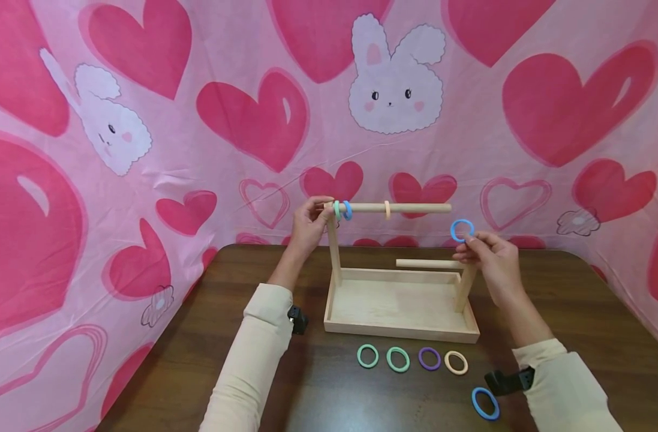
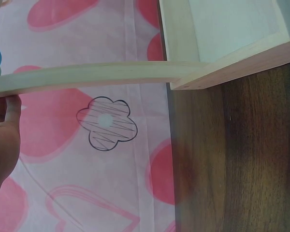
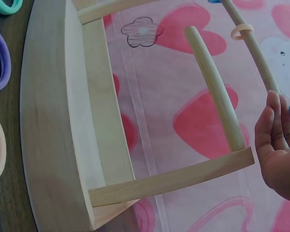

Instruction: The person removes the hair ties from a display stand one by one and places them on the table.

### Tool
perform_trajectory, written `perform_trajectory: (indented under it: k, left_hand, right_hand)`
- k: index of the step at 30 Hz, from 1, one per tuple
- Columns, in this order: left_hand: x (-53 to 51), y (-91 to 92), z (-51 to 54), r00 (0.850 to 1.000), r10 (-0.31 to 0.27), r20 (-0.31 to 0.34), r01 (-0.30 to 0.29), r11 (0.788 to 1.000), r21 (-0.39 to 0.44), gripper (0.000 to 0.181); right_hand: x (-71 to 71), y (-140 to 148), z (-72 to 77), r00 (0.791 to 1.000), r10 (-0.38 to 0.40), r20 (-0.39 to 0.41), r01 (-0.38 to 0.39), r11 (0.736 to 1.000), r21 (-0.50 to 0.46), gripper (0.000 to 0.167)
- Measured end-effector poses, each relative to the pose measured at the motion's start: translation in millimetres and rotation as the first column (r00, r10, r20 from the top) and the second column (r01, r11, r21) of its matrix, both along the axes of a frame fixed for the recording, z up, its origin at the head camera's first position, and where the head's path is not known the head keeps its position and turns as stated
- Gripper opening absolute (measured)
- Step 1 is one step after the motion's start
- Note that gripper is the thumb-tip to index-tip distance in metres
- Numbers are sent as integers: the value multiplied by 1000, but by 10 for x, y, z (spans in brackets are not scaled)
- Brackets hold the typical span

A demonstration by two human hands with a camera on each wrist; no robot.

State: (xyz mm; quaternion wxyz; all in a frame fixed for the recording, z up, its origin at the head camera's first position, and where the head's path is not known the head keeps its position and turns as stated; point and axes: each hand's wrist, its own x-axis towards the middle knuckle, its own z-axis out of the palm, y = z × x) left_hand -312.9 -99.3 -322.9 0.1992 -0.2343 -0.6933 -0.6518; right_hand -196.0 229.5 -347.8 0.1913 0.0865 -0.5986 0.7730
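Observation:
A wooden stand (image 1: 401, 331) has a tray base, two posts and two horizontal rods. My left hand (image 1: 308, 227) grips the top of the left post (image 1: 334, 252); in the left wrist view its fingers (image 2: 12, 108) are partly cut off. On the upper rod (image 1: 420, 208) hang a green ring (image 1: 336, 209) and a blue ring (image 1: 348, 210) near that post, with a cream ring (image 1: 387, 210) farther along. Between thumb and fingers, my right hand (image 1: 493, 264) pinches another blue ring (image 1: 454, 222), right of the upper rod's free end. The lower rod (image 1: 426, 263) carries no ring.
In front of the tray lie two green rings (image 1: 368, 366) in a row with a purple ring (image 1: 429, 368) and a cream ring (image 1: 456, 372). Another blue ring (image 1: 485, 414) lies by the right wrist camera. A heart-patterned cloth (image 1: 318, 138) hangs behind the brown table (image 1: 210, 336).

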Motion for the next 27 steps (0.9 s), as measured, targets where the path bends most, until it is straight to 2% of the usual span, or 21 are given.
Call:
perform_trajectory:
  k: [9,14,20,27]
  left_hand:
    - [4,3,12,1000,6,1,-6,1000,0,21]
    - [-6,10,7,1000,5,17,-5,1000,3,22]
    - [-15,27,12,1000,1,-2,-1,1000,24,23]
    - [-36,38,7,1000,7,5,-8,1000,22,22]
  right_hand:
    - [86,5,-45,998,21,53,-25,997,68,25]
    - [129,37,-81,991,84,102,-94,991,96,27]
    - [156,86,-134,981,137,139,-153,981,115,27]
    - [195,140,-223,957,222,186,-241,967,85,30]
